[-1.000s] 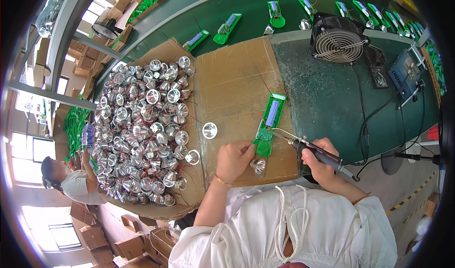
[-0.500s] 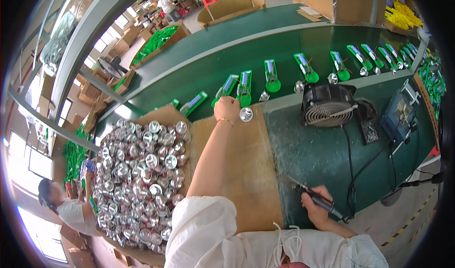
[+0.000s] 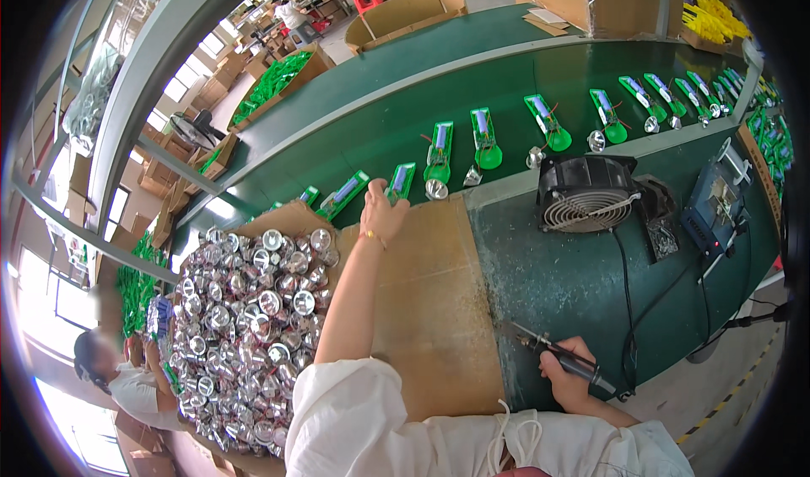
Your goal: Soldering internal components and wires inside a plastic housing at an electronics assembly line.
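Note:
At the belt's near edge, my left hand point(image 3: 384, 215) has its fingers closed at the lower end of a green plastic housing point(image 3: 402, 178) with a blue cell inside. Just right of it on the belt lies another green housing point(image 3: 439, 150), a shiny silver reflector cup point(image 3: 436, 189) at its lower end. My right hand point(image 3: 570, 371) is wrapped round the black handle of a soldering iron point(image 3: 582, 366), its tip pointing left over the worktop. Left of my left arm, a cardboard box point(image 3: 291, 211) is heaped with silver reflector cups point(image 3: 253, 334).
A row of green housings point(image 3: 548, 123) with wires and reflectors runs along the green belt point(image 3: 354, 131). A black fan point(image 3: 586, 192) and a blue soldering station point(image 3: 713, 203) stand on the right, with cables across the worktop. A co-worker point(image 3: 135, 388) sits at far left.
My left hand has moved left and slightly nearer, bringing the green housing with it. The reflector cup beside it now sits closer to its own housing. My right hand stays nearly still.

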`<state>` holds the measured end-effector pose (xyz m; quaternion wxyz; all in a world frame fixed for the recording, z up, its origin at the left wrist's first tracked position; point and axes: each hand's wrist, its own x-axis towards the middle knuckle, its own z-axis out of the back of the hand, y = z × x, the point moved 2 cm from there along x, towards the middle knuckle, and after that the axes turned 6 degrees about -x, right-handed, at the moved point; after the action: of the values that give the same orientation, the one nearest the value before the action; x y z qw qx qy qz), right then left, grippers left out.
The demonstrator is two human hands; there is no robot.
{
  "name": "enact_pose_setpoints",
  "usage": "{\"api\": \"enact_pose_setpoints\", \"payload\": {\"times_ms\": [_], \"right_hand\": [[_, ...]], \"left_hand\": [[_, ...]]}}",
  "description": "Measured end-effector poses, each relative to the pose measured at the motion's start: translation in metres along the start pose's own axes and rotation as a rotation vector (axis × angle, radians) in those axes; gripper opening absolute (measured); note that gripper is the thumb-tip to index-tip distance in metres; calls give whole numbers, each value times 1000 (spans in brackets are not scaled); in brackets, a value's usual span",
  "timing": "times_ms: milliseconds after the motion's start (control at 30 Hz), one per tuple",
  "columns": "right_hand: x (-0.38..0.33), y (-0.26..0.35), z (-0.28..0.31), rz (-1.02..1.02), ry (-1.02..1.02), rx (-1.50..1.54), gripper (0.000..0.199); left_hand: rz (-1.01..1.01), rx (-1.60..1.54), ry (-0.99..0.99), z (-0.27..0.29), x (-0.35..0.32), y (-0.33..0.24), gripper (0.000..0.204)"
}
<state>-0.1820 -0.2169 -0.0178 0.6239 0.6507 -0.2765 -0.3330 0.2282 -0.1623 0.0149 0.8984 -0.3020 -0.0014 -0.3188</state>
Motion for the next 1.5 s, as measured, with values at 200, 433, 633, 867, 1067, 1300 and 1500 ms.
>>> {"api": "enact_pose_setpoints", "payload": {"times_ms": [200,433,633,867,1067,1300,1500], "right_hand": [[-2,5,1,53,-45,-2,16],[-6,10,-5,210,27,-44,17],[-14,5,-6,244,-8,-59,18],[-23,3,-5,328,-3,-145,18],[-42,17,-16,227,42,-34,17],[-43,21,-41,352,188,-148,17],[-44,21,-49,355,193,-142,17]], "left_hand": [[64,-183,-4,22,-188,-75,45],[-92,-174,-170,38,-299,-91,55],[207,359,-335,104,-276,-22,27],[320,-204,-214,91,-250,27,21],[276,-547,55,66,-286,-42,17],[46,-405,45,48,-297,-54,12],[29,-363,67,44,-296,-52,11]]}}
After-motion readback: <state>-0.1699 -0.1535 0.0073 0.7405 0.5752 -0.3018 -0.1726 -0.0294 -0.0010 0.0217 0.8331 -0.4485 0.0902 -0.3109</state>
